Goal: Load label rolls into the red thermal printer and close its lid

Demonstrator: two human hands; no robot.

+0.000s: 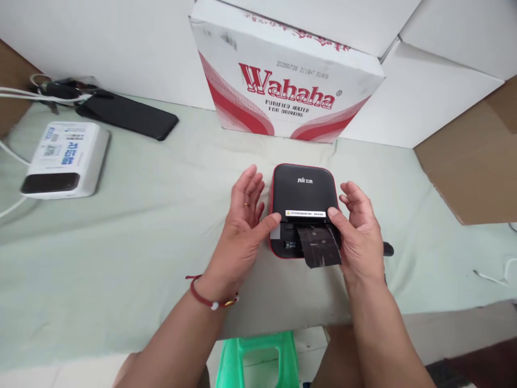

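A small black label printer (304,188) with red sides lies flat on the cloth, its lid down. From its front slot a black strip of label film (321,249) sticks out and curls downward. My left hand (245,223) is at the printer's left side, fingers stretched and apart from it, with the thumb tip at the front left edge of the lid. On the other side, my right hand (358,231) rests its thumb on the lid's front right corner, beside the strip. Its fingers are spread away from the printer. Neither hand is closed around anything.
Behind the printer stands a white and red Wahaha water carton (283,86). To the left are a white boxy device (64,159) with cables and a black phone (127,114). A brown cardboard box (468,161) is at right; a green stool (230,361) stands below the table edge.
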